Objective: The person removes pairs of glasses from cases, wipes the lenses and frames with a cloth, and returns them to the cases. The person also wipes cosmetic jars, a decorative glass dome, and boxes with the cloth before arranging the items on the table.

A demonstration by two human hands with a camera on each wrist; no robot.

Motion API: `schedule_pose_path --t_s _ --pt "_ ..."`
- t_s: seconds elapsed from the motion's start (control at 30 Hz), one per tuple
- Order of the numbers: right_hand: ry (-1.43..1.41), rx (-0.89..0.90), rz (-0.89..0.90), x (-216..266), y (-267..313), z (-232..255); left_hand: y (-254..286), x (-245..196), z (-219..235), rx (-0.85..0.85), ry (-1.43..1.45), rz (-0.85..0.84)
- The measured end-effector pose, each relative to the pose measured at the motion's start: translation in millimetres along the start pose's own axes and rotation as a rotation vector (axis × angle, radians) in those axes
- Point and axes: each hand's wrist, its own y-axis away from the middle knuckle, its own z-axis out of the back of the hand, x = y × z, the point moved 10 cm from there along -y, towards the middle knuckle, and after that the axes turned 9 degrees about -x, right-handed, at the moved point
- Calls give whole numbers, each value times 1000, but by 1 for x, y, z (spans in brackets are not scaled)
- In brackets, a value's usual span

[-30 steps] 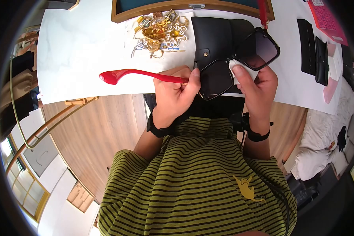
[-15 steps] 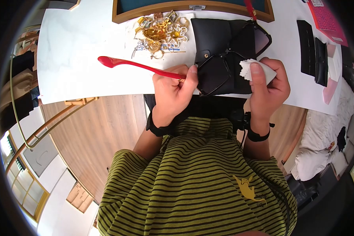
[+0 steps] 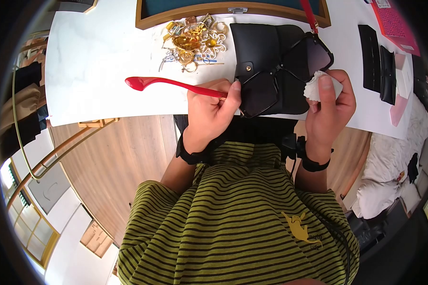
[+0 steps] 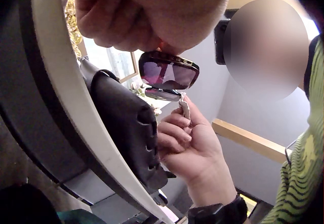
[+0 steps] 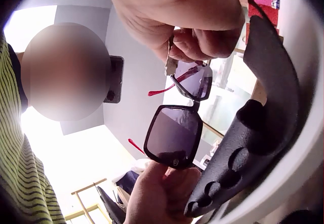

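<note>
My left hand [image 3: 210, 113] grips the sunglasses [image 3: 259, 95] at one hinge, thumb on top, with a red temple arm [image 3: 176, 85] reaching out leftward. They have a black frame and large tinted lenses; the other red arm points away at the far side. Between thumb and fingers, my right hand [image 3: 333, 107] pinches a folded white cloth [image 3: 314, 89], its scalloped edge close by the lower rim of the right lens. From the right wrist view, the cloth [image 5: 171, 64] hangs beside the farther lens. Under the glasses lies a black leather pouch [image 3: 257, 42] with a snap.
A pile of gold jewellery [image 3: 195, 40] lies on a white cloth left of the pouch. Behind stands a wooden-edged box [image 3: 185, 16] with a dark lining. At the right are black cases [image 3: 387, 73] and a pink box [image 3: 397, 23]. The table's front edge runs below my hands.
My right hand has moved the cloth from the bridge out to the right, off the lenses, then close to the right lens's lower rim. The sunglasses have tilted away and partly back in my left hand.
</note>
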Motion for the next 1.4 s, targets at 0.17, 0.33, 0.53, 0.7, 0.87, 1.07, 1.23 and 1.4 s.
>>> schedule_pose_path --t_s 0.17,0.33,0.53,0.7,0.87,1.07,1.23,1.4 --pt "-118 -65 -65 -6 -3 9 1 -1 -5 58 10 -19" --pt "-140 -110 -65 -3 -7 14 1 -2 -5 54 11 -19" --pt "-185 -114 -43 -1 -11 19 1 -3 -5 65 -30 -40" --pt "-238 -141 -53 0 -11 19 1 -3 -5 68 -47 -58" --pt "-223 -112 -44 -1 -12 19 1 -3 -4 65 -30 -42" --pt "-210 -107 -23 -2 -13 25 2 -4 -4 75 -15 -47" --pt "-152 -91 -2 3 -20 24 4 -4 -9 196 -4 -69" --pt "-242 1 -137 -2 -19 19 3 -4 -7 202 49 -59"
